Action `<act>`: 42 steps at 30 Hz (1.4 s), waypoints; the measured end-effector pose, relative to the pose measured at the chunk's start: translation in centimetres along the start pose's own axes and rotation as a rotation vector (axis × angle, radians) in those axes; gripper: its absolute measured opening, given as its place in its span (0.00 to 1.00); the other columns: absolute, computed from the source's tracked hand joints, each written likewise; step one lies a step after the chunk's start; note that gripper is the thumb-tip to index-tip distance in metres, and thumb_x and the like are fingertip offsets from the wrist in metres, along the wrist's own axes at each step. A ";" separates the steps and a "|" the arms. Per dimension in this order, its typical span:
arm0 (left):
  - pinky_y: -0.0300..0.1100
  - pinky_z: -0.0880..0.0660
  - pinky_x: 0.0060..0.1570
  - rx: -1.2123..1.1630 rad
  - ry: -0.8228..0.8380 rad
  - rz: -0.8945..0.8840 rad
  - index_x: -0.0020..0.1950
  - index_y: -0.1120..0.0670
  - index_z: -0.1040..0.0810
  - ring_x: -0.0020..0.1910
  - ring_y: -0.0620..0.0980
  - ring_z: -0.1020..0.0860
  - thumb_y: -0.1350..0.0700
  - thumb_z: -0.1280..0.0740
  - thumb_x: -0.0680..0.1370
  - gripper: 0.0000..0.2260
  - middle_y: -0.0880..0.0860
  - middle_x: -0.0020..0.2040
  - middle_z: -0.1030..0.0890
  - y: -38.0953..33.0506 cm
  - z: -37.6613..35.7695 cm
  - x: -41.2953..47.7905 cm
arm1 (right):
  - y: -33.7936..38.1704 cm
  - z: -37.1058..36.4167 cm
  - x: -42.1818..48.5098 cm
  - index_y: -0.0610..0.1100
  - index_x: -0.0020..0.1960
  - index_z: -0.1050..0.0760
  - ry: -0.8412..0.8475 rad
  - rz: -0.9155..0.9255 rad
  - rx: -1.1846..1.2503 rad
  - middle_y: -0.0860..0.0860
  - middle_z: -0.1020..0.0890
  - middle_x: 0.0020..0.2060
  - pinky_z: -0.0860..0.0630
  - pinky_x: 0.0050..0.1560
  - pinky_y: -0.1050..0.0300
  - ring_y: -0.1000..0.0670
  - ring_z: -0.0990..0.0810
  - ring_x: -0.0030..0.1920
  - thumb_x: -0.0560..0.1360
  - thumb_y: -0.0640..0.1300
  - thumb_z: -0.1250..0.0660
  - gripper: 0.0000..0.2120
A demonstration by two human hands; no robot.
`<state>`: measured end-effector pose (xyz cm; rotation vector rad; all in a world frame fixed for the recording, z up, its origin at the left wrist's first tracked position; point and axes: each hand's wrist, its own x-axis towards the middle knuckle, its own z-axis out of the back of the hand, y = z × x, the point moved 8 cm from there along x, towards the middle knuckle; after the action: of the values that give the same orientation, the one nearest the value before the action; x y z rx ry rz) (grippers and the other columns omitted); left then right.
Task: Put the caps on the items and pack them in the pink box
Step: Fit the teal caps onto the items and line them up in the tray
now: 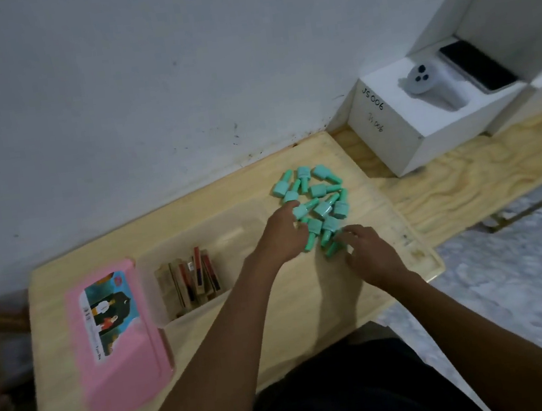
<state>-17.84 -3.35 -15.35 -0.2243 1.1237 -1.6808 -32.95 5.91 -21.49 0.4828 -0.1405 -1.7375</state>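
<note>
Several teal capped bottles (318, 199) lie in a heap on the wooden table (310, 303), right of centre. My left hand (282, 235) rests at the heap's left edge, fingers curled against a teal bottle (310, 243). My right hand (371, 254) reaches in from the lower right, fingertips touching the nearest teal pieces (332, 249). The view is too blurred to show whether either hand grips one. The pink box (118, 342) lies closed at the table's left, a picture label on its lid.
A clear plastic tub (156, 289) with several brown and red pieces (190, 281) stands between the pink box and my left arm. A white foam block (398, 112) holding a grey device sits at the back right. A wall runs behind the table.
</note>
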 end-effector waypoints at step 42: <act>0.37 0.24 0.42 -0.418 -0.479 0.163 0.50 0.52 0.20 0.40 0.44 0.21 0.56 0.28 0.73 0.06 0.47 0.41 0.19 6.9 10.7 -4.1 | 10.3 6.4 5.5 0.44 0.59 0.23 -0.113 0.043 0.610 0.53 0.18 0.49 0.23 0.48 0.62 0.56 0.20 0.50 0.77 0.48 0.32 0.13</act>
<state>-4.88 -6.06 -13.31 -0.7387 1.0760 -1.1491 -26.92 -2.82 -13.39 0.8135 -0.7701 -1.6631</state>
